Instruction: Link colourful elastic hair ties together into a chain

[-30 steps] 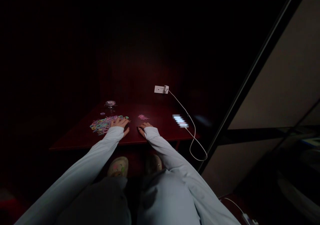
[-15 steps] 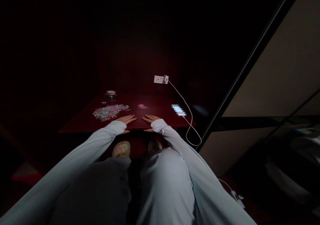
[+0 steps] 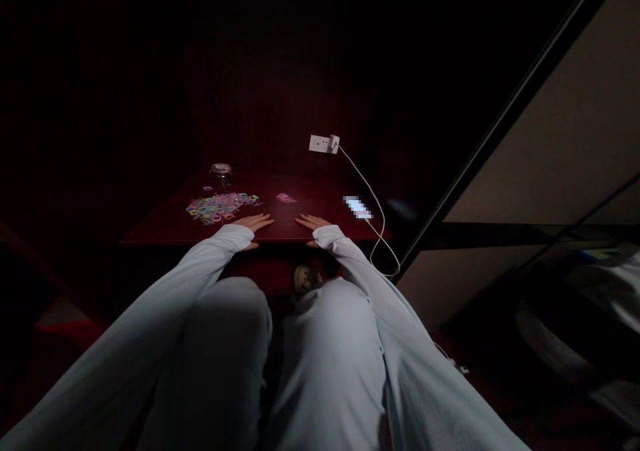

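Tabletop (image 3: 165,231), head view: dark red, glossy, in dim light.

Left hand (image 3: 253,222): empty, palm down near the front edge; fingers (image 3: 261,220) extended, slightly apart, clamped on nothing.

Right hand (image 3: 314,222): empty, likewise palm down near the front edge, well apart from the left; fingers stretched out, gripping nothing.

Multicoloured loops (image 3: 220,207): one loose, spread pile on the tabletop's left half, just beyond the left hand and sleeve; purple, green, yellow, pink.

Pink cluster (image 3: 287,198): small separate heap, right of the main pile, farther back than both hands.

Single lilac loop (image 3: 207,189): apart, behind the pile.

Jar (image 3: 221,175): clear, upright, pale-topped, behind the pile; any lettering too small to read.

Phone (image 3: 358,207): flat, beyond the right hand; screen lit but pixelated, content illegible.

White cable (image 3: 384,223): from phone to white plug (image 3: 335,144) in wall socket (image 3: 317,143); markings unreadable.

Shoe (image 3: 305,277): patterned, below the tabletop, partly hidden by a knee.
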The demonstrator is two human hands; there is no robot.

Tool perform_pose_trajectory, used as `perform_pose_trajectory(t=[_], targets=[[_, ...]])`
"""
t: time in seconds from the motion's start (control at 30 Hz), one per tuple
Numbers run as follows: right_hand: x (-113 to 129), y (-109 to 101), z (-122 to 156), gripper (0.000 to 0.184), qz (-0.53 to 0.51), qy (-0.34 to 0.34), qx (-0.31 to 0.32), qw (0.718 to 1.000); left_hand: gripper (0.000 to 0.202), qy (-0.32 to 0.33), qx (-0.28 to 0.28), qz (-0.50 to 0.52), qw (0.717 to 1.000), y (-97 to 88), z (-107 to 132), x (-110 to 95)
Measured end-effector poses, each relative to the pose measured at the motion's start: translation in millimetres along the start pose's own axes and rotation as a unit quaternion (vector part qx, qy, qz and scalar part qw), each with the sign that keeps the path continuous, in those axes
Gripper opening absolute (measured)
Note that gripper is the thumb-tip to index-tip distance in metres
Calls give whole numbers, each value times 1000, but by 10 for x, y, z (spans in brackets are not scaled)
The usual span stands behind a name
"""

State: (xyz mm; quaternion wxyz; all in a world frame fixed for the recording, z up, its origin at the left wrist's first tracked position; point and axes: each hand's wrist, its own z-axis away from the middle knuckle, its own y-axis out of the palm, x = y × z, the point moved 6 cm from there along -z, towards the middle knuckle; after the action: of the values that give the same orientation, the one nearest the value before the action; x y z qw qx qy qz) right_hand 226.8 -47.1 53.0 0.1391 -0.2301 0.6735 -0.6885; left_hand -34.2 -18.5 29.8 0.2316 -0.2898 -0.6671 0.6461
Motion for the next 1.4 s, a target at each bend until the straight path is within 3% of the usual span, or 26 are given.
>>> perform_pose_trajectory(t=[0.33,0.53,0.7,1.0,1.23,1.4], targets=[[30,-21,42,99,-3,-8,-14,1000,98,16,-16,12,1000,-160,142,-137],[56,-37,96,98,7,-10,-20,1000,94,15,-21,23,999,-89,95,-89],[83,-52,120,97,13,-4,-38,999,98,3,14,22,1000,5,65,-15],[106,-47,127,96,17,14,-33,999,97,61,19,-20,998,35,131,2],[96,-44,125,99,41,16,6,999,91,87,-1,-40,995,19,164,-53],[60,-24,141,98,54,5,-3,999,91,75,-24,-45,996,37,196,-120]])
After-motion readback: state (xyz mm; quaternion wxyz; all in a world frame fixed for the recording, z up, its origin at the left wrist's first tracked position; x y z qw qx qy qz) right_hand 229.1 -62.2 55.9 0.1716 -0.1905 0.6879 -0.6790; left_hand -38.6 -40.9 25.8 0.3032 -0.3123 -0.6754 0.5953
